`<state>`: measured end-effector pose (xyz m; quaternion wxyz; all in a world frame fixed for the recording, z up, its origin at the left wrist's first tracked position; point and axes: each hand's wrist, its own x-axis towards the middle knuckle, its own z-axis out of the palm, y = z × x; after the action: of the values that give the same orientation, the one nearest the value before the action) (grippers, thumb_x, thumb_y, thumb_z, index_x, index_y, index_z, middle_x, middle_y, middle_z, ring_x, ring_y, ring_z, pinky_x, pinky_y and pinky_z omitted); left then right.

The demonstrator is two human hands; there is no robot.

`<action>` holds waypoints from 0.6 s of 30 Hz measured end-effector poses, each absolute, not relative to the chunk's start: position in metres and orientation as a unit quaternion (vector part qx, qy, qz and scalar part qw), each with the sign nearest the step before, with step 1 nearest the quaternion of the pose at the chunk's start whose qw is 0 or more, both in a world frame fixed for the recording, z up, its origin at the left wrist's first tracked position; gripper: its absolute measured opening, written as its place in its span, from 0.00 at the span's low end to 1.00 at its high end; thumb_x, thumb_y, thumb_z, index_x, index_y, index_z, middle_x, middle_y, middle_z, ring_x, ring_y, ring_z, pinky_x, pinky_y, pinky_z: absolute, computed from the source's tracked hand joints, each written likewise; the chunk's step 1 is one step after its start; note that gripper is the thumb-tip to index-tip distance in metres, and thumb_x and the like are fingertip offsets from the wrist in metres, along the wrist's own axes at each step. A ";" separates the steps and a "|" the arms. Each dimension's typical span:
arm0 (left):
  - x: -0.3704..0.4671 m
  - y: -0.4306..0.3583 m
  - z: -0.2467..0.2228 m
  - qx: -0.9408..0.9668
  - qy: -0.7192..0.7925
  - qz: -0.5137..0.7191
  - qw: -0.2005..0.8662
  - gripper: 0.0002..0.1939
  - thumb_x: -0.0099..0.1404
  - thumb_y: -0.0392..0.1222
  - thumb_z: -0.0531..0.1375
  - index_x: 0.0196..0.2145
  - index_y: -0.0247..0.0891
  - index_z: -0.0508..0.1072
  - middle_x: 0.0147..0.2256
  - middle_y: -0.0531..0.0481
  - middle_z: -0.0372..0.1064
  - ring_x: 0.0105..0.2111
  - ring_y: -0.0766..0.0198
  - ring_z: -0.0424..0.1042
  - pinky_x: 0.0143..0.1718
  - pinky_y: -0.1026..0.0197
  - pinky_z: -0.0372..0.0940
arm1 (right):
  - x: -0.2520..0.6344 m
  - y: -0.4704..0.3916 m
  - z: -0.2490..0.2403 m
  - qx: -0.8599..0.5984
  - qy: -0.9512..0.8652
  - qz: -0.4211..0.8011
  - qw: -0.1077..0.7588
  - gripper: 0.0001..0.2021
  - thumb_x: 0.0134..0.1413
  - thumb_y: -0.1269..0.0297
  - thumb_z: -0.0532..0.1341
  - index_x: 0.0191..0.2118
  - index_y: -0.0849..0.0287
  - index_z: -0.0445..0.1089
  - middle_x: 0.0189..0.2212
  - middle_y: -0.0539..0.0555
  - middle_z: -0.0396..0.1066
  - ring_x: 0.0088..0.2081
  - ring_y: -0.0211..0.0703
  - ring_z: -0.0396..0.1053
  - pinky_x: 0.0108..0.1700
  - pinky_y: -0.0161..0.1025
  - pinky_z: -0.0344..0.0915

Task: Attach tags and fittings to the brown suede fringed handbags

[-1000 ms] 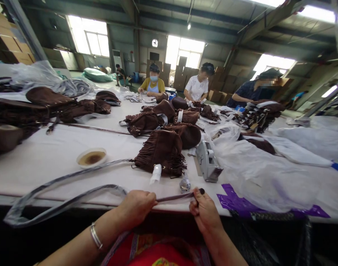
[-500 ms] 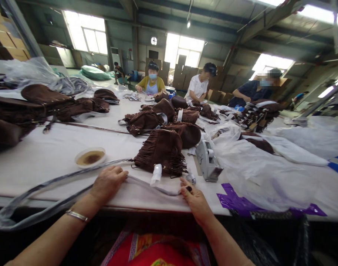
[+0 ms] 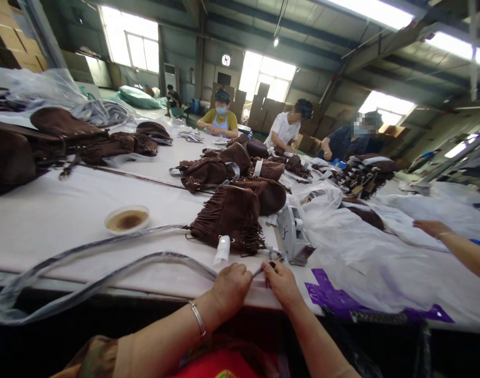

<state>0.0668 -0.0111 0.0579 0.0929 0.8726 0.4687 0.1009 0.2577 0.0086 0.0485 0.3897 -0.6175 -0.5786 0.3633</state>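
A long strap (image 3: pixel 145 261) in clear plastic wrapping loops over the left part of the table and runs to a brown fringed bag (image 3: pixel 228 218). My left hand (image 3: pixel 232 286) is closed on the strap near the table's front edge. Just to its right, my right hand (image 3: pixel 279 281) pinches the strap's end, where a small dark piece shows. The bag lies beyond both hands, with a white wrapped piece (image 3: pixel 223 249) on its front. A grey tape dispenser (image 3: pixel 294 236) stands to the bag's right.
A round dish (image 3: pixel 127 219) sits at the left. More brown bags (image 3: pixel 208 173) are piled behind. Plastic sheeting (image 3: pixel 354 262) and purple tape (image 3: pixel 336 293) lie at the right. Another person's hand (image 3: pixel 432 227) reaches in there. Several people are across the table.
My left hand has slid right along the strap, close to my right hand. The strap behind it now bows upward. Another person's arm has come in at the right.
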 end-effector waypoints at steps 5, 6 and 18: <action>0.070 -0.011 0.048 0.847 0.516 0.097 0.084 0.10 0.67 0.29 0.52 0.39 0.34 0.72 0.36 0.42 0.68 0.37 0.56 0.70 0.39 0.55 0.70 | 0.255 -0.006 0.048 -0.706 -0.578 0.248 0.326 0.23 0.55 0.39 0.57 0.29 0.56 0.72 0.24 0.55 0.74 0.30 0.51 0.71 0.35 0.42 0.62; 0.071 -0.012 0.047 0.845 0.520 0.092 0.082 0.10 0.68 0.29 0.52 0.40 0.33 0.73 0.37 0.41 0.68 0.37 0.56 0.70 0.39 0.55 0.70 | 0.251 -0.008 0.048 -0.703 -0.593 0.249 0.303 0.22 0.57 0.41 0.57 0.27 0.55 0.72 0.23 0.55 0.73 0.29 0.50 0.71 0.34 0.41 0.61; 0.036 -0.015 0.056 0.898 0.422 0.103 0.072 0.07 0.68 0.33 0.54 0.41 0.37 0.71 0.38 0.45 0.69 0.38 0.56 0.70 0.41 0.55 0.69 | 0.224 0.003 0.059 -0.577 -0.799 0.107 0.134 0.18 0.56 0.79 0.54 0.44 0.56 0.77 0.37 0.58 0.74 0.39 0.46 0.72 0.41 0.36 0.62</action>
<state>0.0357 -0.0152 0.0562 0.0723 0.8980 0.4215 0.1031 0.2238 0.0028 0.0594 0.1338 -0.5768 -0.7987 0.1072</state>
